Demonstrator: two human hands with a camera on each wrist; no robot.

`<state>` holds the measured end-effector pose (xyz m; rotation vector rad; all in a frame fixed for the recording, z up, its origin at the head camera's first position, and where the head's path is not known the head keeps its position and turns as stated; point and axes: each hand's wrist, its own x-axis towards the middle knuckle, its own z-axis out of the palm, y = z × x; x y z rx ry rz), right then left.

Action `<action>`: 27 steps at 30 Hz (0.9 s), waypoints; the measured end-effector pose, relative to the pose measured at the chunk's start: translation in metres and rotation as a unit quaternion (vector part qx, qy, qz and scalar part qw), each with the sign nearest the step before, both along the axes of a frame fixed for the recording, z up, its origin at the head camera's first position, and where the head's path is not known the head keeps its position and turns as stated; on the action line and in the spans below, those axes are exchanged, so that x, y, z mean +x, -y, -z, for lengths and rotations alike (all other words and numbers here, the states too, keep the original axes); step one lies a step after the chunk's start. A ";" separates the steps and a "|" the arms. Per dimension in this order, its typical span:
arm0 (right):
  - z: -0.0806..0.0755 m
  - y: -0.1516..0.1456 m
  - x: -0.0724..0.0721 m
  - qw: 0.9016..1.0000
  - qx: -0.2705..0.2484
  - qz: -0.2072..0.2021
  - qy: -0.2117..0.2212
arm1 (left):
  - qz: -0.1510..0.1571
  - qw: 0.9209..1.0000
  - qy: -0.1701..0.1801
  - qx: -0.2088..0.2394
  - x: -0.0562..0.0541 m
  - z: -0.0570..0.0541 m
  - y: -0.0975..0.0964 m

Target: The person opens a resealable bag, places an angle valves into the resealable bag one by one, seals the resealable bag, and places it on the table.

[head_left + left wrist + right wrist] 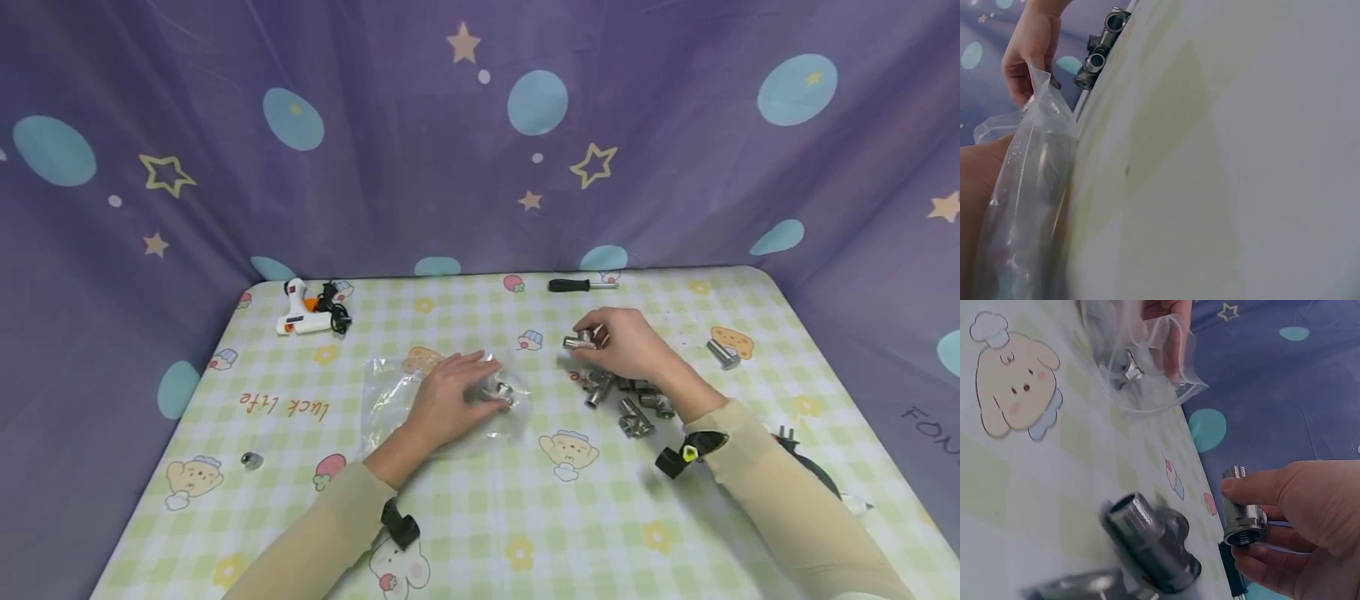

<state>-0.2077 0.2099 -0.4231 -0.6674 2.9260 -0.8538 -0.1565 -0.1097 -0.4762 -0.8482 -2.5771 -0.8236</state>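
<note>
My right hand [626,343] pinches a shiny metal pipe fitting [1242,512] between thumb and fingers, above the table; its threaded end points up in the right wrist view. Left of it, my left hand [453,396] is at the mouth of a clear plastic bag [386,408], thumb and fingers spread apart with the mouth between them. Inside the bag, near the mouth, lies a metal fitting [501,392]. Below my right hand several similar loose fittings [635,419] are grouped on the table; two more fittings [1094,62] show at the top of the left wrist view.
A white glue gun [303,321] with a black cord lies back left, a black-handled screwdriver [570,285] at the back edge. A metal cylinder [722,354] is at right, a small metal piece [252,460] at left. A black plugged tool [813,471] lies partly behind the right sleeve.
</note>
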 end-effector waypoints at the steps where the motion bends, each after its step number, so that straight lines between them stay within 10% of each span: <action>1: 0.000 0.002 0.001 1.000 -0.003 -0.004 -0.001 | 0.002 1.000 -0.004 0.006 0.000 0.000 0.001; 27: 0.013 0.069 0.034 0.987 -0.124 -0.094 0.042 | 0.053 0.991 0.004 0.119 0.004 -0.007 0.008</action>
